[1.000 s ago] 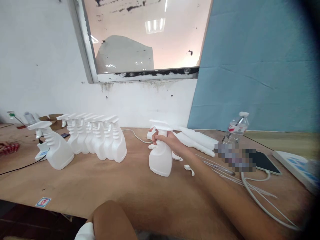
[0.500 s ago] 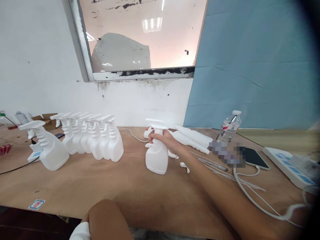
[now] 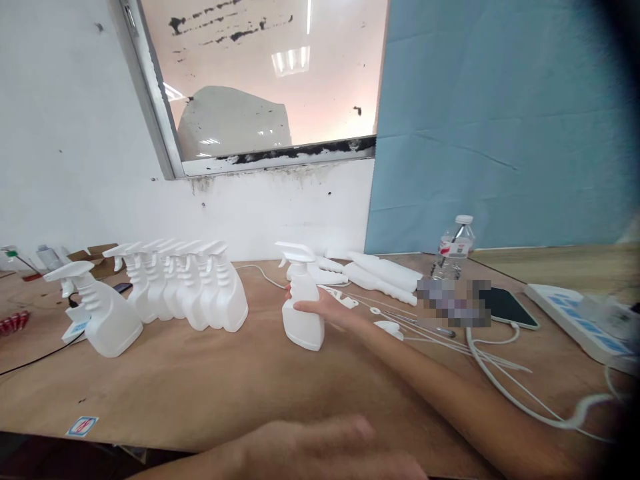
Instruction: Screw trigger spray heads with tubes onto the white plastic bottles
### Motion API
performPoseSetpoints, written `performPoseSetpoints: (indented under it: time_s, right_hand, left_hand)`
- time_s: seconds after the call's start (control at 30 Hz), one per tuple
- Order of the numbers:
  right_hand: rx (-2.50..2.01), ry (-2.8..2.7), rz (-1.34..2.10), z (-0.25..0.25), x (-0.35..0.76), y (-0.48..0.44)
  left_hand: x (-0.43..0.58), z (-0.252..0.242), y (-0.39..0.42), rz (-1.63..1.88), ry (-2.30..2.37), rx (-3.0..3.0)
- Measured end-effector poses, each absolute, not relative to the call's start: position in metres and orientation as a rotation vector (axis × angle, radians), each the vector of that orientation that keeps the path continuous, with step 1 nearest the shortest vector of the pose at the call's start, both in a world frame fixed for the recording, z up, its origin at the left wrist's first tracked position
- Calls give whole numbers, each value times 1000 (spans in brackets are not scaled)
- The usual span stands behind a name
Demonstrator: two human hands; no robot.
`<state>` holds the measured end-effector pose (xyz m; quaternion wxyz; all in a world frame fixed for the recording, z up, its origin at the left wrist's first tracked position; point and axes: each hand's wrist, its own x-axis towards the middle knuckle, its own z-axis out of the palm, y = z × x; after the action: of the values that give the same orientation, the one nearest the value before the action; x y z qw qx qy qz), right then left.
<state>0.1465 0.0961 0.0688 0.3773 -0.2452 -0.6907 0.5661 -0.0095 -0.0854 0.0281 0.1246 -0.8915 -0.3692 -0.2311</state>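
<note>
My right hand (image 3: 324, 311) reaches across the wooden table (image 3: 200, 380) and grips the lower body of an upright white spray bottle (image 3: 299, 288) with a trigger head. The fingers wrap its front and the thumb goes behind. My left hand (image 3: 330, 445) hovers low over the near table edge, blurred, fingers stretched flat with nothing in them. A row of several identical white spray bottles (image 3: 190, 287) stands to the left of the held one, with one more spray bottle (image 3: 105, 313) set apart at the far left.
Bottle bodies without heads (image 3: 385, 273) lie behind my right hand, with thin dip tubes and a small white part (image 3: 390, 327) beside them. A water bottle (image 3: 453, 248), phone (image 3: 507, 307), power strip (image 3: 570, 320) and white cable (image 3: 500, 381) occupy the right.
My right hand slid from the bottle's neck down to its body and the bottle shifted slightly left. My left arm swung up and forward into view over the near edge.
</note>
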Motion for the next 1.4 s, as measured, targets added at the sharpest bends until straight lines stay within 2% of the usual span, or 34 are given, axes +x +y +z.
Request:
performPoseSetpoints:
  time_s: [0.07,0.23,0.37,0.57,0.7,0.83,1.0,1.2,1.4]
  right_hand:
    - [-628,-1723,1458,55,147,92]
    - [-665,-1686,1490,32,139,70]
    - [-543,-1890,1649,14,125,44]
    - [-373,-2025,1667,-8,138,29]
    - [-513,-2075,1539,-10,173,32]
    - [-656,-2158,1408,-2,197,27]
    - [-633,-2202,1323,0,199,27]
    - [-532,-2135,1385,-11,197,36]
    - [-474,-2138,1267,-8,196,35]
  left_hand:
    - [-20,29,-71,-770,-1059,-2599]
    - [-65,21,-46,-1302,-1721,-2346]
    - [-82,6,-47,-1539,-1965,-2454]
    - [-116,-2,-65,-1462,-2302,-1987]
    - [-171,3,-75,-1375,-2388,-1610]
    - [-223,10,-82,-1141,-2499,-1304]
    - [-266,11,-72,-1036,-2500,-1010]
    - [-289,11,-57,-1013,-2525,-862]
    - [-242,14,-68,-1118,-2146,-923]
